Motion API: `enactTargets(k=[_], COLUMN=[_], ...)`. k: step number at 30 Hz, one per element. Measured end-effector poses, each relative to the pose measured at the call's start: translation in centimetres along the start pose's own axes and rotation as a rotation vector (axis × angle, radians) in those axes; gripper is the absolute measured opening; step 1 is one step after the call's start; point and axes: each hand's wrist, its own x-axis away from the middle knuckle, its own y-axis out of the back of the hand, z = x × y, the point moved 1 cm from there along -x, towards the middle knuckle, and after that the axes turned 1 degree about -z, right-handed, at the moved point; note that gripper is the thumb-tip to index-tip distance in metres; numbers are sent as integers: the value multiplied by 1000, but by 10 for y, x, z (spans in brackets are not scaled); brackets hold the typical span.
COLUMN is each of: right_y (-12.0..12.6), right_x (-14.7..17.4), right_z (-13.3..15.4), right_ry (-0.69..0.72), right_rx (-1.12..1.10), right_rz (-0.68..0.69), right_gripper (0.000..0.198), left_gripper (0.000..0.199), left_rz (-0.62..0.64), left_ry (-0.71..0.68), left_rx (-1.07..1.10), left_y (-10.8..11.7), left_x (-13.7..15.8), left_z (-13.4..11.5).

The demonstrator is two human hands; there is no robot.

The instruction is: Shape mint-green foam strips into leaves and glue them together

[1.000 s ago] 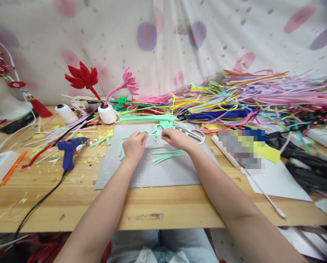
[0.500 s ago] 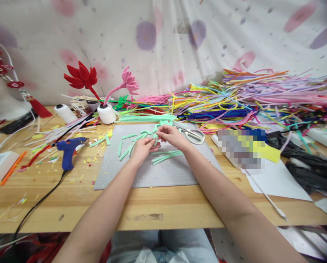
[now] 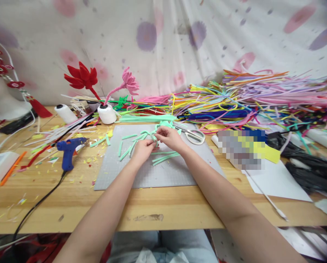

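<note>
My left hand and my right hand meet above the grey cutting mat. Between their fingertips is a short mint-green pipe cleaner, bent and mostly covered by the fingers. Both hands are closed in a pinch on it. Cut mint-green pipe cleaner pieces lie left of my left hand, and longer mint strips lie under my right wrist. Bent mint pieces sit just behind the hands. Scissors with pale handles rest to the right of my right hand.
A blue glue gun stands at the left, its black cord trailing off the table edge. Red and pink pipe cleaner flowers rise from a white thread spool. Heaped colourful pipe cleaners line the back. White paper lies right.
The fingers of my left hand have curled in more around the mint-green pipe cleaner. My right hand has shifted slightly left and the two hands are closer together.
</note>
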Motion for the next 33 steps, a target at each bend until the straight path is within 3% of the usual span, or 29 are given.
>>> enactTargets(k=[8, 17, 22, 33], right_y=[-4, 1, 2, -11], right_x=[0, 2, 2, 0], right_z=[-3, -1, -3, -12], right_ry=[-48, 4, 0, -67], right_rx=[-149, 116, 159, -16], right_rz=[60, -47, -81, -6], right_gripper=[15, 11, 11, 14], left_gripper=[15, 16, 20, 16], left_rz=[19, -19, -98, -95], left_ry=[-64, -85, -115, -180], left_rx=[-44, -74, -204, -353], left_y=[1, 2, 8, 9], left_x=[-2, 0, -5, -5], left_z=[2, 1, 6, 8])
